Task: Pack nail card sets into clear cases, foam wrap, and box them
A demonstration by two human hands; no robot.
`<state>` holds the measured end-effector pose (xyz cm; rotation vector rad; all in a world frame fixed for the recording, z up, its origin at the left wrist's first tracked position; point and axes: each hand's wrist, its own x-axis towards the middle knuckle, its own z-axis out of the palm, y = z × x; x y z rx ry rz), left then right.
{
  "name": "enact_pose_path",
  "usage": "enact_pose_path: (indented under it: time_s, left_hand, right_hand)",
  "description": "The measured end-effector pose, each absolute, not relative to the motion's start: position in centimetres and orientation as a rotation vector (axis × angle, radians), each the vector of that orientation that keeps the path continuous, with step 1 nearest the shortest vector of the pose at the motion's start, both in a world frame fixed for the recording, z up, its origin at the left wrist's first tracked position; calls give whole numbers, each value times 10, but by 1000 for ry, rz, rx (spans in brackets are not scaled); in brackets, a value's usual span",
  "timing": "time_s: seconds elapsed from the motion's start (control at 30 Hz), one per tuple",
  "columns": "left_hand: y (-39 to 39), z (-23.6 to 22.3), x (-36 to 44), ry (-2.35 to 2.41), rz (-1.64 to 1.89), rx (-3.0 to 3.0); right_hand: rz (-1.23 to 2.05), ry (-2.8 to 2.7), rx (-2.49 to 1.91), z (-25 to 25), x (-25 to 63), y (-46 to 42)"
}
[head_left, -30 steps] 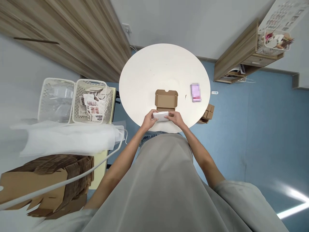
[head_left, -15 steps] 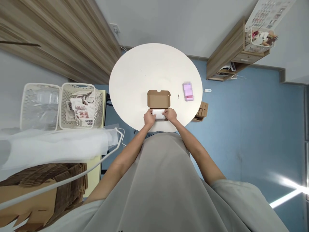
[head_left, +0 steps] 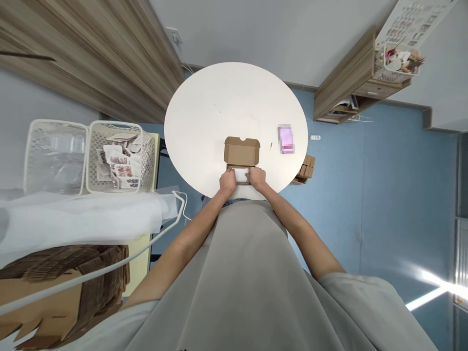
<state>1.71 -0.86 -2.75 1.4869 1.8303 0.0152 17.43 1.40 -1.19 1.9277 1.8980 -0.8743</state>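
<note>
An open brown cardboard box (head_left: pixel 242 154) sits at the near edge of the round white table (head_left: pixel 199 117), its lid raised on the far side. A white wrapped packet (head_left: pixel 241 175) lies in the box's lower part. My left hand (head_left: pixel 228 182) is closed at the packet's left end, and my right hand (head_left: pixel 257 178) is closed at its right end. The hands partly cover both ends of the packet and the box's sides. What the wrapping contains is hidden.
A blurred-out purple item (head_left: pixel 286 139) lies on the table's right side. Small brown boxes (head_left: pixel 306 168) stand beyond the right edge. To the left are white baskets (head_left: pixel 146 156), one holding printed packets, a white film roll (head_left: pixel 84 217) and stacked flat cardboard (head_left: pixel 44 297).
The packet sits lower in the box, with less of it showing between my hands. My fingers have curled in more tightly at its ends. The view has shifted slightly.
</note>
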Motion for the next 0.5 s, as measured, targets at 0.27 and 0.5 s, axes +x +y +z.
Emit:
enact_pose_path:
  time_s: [0.27,0.5]
  left_hand:
    - [30,-20,-8,1980,477,1382]
    - [70,-28,-27,1860,488,918]
  right_hand:
    - [-917,1919,2466,5,210,12]
    - [-1430,1785,2575,-8,227,38]
